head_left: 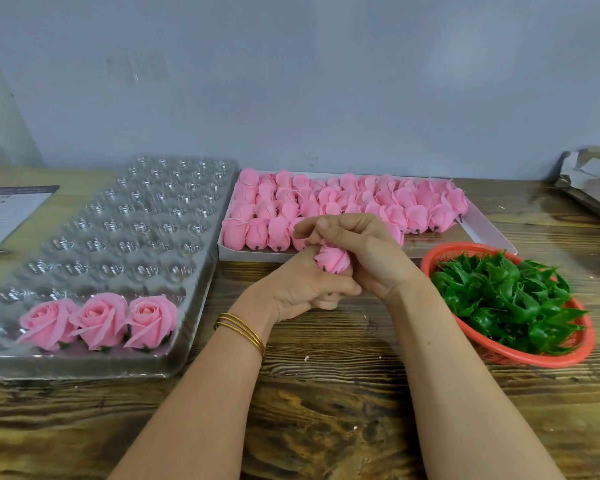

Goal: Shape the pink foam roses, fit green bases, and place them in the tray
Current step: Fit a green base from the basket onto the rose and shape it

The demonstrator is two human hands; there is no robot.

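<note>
1. Wooden table (326, 393), fills the lower frame.
2. Clear tray (118, 216), left of frame. Nearly all cups are bare.
3. White box (243, 253), centre top, packed with unshaped buds (361, 199).
4. Red basket (520, 359), right of frame, heaped with green bases (499, 299).
5. Three finished roses (97, 320), lower left, in the tray's nearest row, green showing under them.
6. Left hand (291, 289), centre: fingers curled round the pink rose (333, 260) from below.
7. Right hand (371, 251): fingers bent over the rose's top, thumb and forefinger pinched close at the petals.
8. The pink rose is off the table, between both hands, just in front of the box.

Step (judged): shaping petals, no base seen on it yet. Next: free the right hand, reach right to the basket, take one base, push it onto the rose's stub, then seat it in the cup beside the three.
</note>
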